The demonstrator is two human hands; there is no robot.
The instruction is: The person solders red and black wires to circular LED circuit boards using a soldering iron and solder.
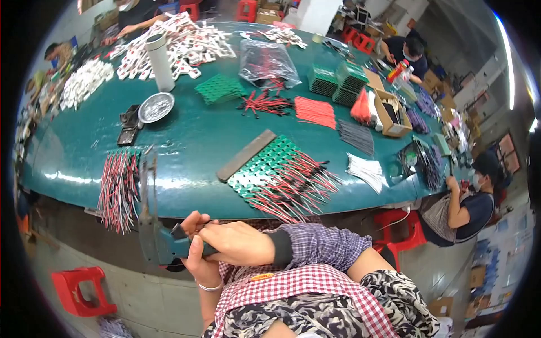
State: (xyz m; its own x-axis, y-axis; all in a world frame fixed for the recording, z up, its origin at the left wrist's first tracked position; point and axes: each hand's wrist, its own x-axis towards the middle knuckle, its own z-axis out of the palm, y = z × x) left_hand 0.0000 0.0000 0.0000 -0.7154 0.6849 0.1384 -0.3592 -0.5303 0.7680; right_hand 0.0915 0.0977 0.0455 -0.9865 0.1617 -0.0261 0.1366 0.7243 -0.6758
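Observation:
At the table's front edge is a teal tool [171, 248], its housing joined to an upright grey metal frame [147, 194]; its exact kind is unclear. My left hand [204, 269], with a bracelet at the wrist, is closed around the tool's handle, thumb uppermost. My right hand [243, 243], in a dark cuff and plaid sleeve, is closed just above it. Its fingers overlap the left ones, and what they pinch is hidden. A small black piece [179, 231] shows near the fingertips. Left of the frame lies a bundle of red, white and black wires [118, 188].
Ahead, a green panel [267, 169] carries rows of wired parts beside a grey bar [247, 155]. A metal bowl [156, 107], a flask [160, 65], a heap of white parts [180, 45] and red wires [314, 111] stand farther back. A co-worker [470, 197] sits at right. Red stools [84, 292] flank the table.

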